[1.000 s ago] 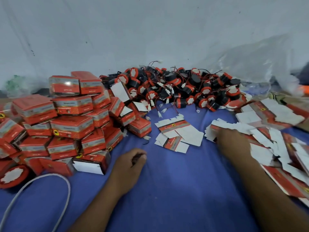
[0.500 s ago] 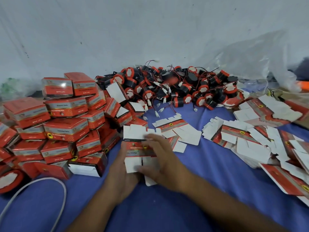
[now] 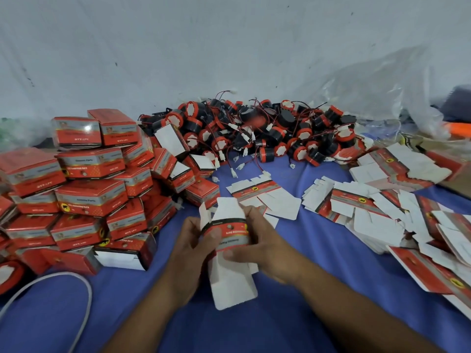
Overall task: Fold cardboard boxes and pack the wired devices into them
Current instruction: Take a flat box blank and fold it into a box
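A flat red-and-white cardboard box blank [image 3: 230,253] stands on end between both hands over the blue cloth. My left hand [image 3: 192,247] grips its left edge, thumb across the red band. My right hand [image 3: 262,247] grips the right edge, thumb on the white lower flap. At the back against the wall lies a heap of black-and-red round wired devices [image 3: 267,133] with red wires and white plugs. More flat blanks [image 3: 377,207] are scattered at the right.
Several folded red boxes [image 3: 84,184] are stacked at the left, one open-ended box [image 3: 125,253] nearest. A white cable [image 3: 84,301] loops at the lower left. Clear plastic bags [image 3: 382,93] lie at the back right. Blue cloth [image 3: 293,322] covers the surface.
My right hand brought a blank from the right pile to the centre. Both hands now grip it and have turned it upright, its sides starting to bow open.
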